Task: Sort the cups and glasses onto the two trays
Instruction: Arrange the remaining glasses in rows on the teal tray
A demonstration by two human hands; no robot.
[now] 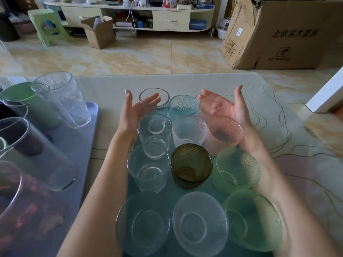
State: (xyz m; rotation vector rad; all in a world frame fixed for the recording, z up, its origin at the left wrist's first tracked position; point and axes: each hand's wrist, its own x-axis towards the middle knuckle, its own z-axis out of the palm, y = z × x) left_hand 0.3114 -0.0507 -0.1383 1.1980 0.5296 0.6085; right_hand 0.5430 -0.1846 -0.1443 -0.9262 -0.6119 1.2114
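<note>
A teal tray in the middle of the table is carrying short glasses in three rows: clear ones on the left, among them a clear glass at the far end, with a blue dimpled glass, a frosted one and an amber glass in the middle row, and a pink glass and green glasses on the right. To the left, a purple tray is holding tall tumblers and a green cup; the nearest ones are blurring too much to tell apart. The left hand is hovering open, fingers spread, palm facing inward just beside the far clear glass, possibly brushing it. The right hand is hanging wide open, palm up, above the pink glass, gripping nothing. The short glasses are sitting between the two hands.
</note>
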